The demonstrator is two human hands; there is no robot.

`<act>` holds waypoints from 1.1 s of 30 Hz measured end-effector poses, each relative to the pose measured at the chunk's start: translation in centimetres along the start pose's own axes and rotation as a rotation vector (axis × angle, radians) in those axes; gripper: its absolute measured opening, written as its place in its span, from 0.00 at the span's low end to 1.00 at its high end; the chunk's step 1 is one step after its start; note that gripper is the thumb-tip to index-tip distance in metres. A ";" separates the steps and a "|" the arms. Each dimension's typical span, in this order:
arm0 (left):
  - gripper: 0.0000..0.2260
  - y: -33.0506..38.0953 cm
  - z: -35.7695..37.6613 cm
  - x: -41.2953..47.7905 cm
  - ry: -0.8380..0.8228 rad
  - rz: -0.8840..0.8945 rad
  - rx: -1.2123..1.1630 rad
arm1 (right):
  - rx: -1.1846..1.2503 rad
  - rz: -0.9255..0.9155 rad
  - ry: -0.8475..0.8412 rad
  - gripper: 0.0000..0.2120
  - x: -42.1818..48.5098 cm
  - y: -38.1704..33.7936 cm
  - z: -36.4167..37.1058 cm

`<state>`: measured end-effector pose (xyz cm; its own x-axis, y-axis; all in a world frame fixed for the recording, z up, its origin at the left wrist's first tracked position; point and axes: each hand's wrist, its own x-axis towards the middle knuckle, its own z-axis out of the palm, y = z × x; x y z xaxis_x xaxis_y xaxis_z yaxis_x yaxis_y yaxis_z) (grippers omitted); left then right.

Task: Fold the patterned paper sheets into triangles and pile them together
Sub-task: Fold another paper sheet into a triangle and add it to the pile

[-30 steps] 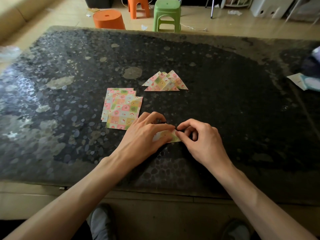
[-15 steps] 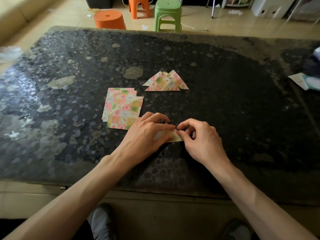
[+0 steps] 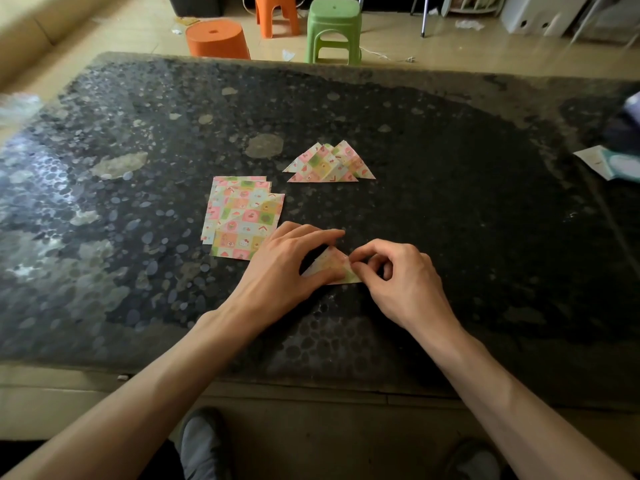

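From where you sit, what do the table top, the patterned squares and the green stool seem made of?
Table top: likely polished stone or terrazzo; dark, pebble-speckled, reflecting light. Patterned squares: thin printed paper, matte; the sheet pinched by the right hand keeps a sharp fold. Green stool: moulded plastic, smooth, one even colour.
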<state>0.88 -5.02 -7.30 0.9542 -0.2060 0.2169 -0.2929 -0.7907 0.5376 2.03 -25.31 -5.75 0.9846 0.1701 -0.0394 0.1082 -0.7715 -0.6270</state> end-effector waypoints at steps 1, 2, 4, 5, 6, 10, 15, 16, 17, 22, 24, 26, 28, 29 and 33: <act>0.27 -0.1 0.0 -0.1 0.003 -0.002 0.007 | 0.003 -0.001 -0.001 0.07 0.0 0.0 0.0; 0.28 -0.2 0.0 -0.1 0.007 -0.005 0.015 | 0.007 -0.001 -0.003 0.07 0.0 0.0 0.0; 0.30 -0.4 0.0 -0.1 0.016 -0.020 0.032 | 0.009 -0.006 -0.002 0.07 -0.1 0.0 0.0; 0.31 -0.4 -0.1 -0.1 0.016 -0.031 0.040 | 0.010 -0.010 0.000 0.07 -0.1 0.0 0.0; 0.33 -0.5 -0.2 0.0 0.015 -0.043 0.046 | 0.010 -0.015 0.001 0.07 -0.1 0.0 -0.1; 0.34 -0.6 -0.4 0.0 0.004 -0.054 0.048 | -0.014 -0.037 0.006 0.09 -0.2 -0.1 0.0; 0.28 -0.8 -0.5 -0.2 -0.012 -0.040 0.041 | -0.035 -0.034 0.010 0.10 -0.1 -0.2 0.1; 0.27 -0.8 -0.5 -0.2 -0.015 -0.038 0.042 | -0.033 -0.034 0.012 0.10 -0.1 -0.2 0.1; 0.25 -0.8 -0.6 -0.2 -0.021 -0.033 0.044 | -0.031 -0.036 0.016 0.10 -0.2 -0.2 0.1; 0.18 -0.8 -0.9 -0.2 -0.068 -0.001 0.041 | -0.037 -0.038 0.046 0.09 -0.3 -0.3 0.2; 0.18 -0.8 -1.0 -0.2 -0.064 0.003 0.031 | -0.046 -0.040 0.053 0.09 -0.3 -0.3 0.3; 0.17 -0.8 -1.1 -0.3 -0.065 0.003 0.034 | -0.051 -0.036 0.051 0.09 -0.2 -0.3 0.4; 0.17 -0.8 -1.2 -0.3 -0.073 0.005 0.039 | -0.052 -0.026 0.047 0.08 -0.2 -0.3 0.5; 0.17 -0.8 -1.3 -0.3 -0.079 0.008 0.039 | -0.054 -0.021 0.043 0.08 -0.2 -0.3 0.5; 0.13 -0.9 -1.7 -0.1 -0.132 0.038 0.034 | -0.060 -0.018 0.026 0.07 -0.2 -0.3 0.5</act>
<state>1.00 -3.27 -6.40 0.9428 -0.3083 0.1264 -0.3289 -0.7996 0.5025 1.77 -24.82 -5.99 0.9856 0.1690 -0.0083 0.1330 -0.8040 -0.5795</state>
